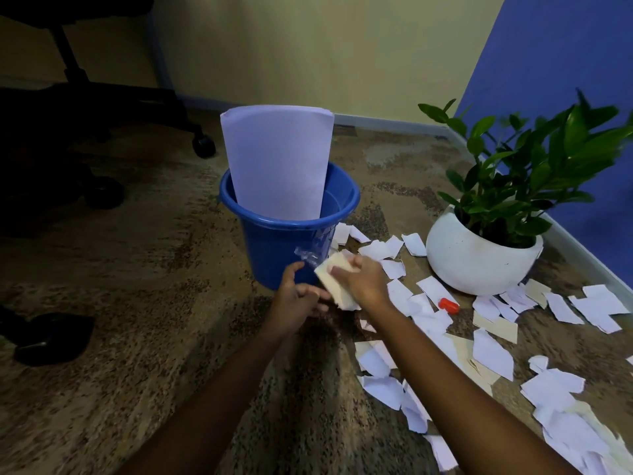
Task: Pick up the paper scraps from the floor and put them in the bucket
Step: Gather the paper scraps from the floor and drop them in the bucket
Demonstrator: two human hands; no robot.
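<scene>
**Carrying a scrap to the bucket**

Our right hand [363, 281] has its grip clenched on a cream paper scrap [337, 284], held just in front of the blue bucket [274, 248]. Our left hand [298, 298] hovers beside it, its grip released and empty. We should lift the scrap clear over the rim and drop it beside the tall sheets [277, 162] standing inside. Many scraps [493, 353] remain on the floor [137, 303], right of the bucket.
</scene>
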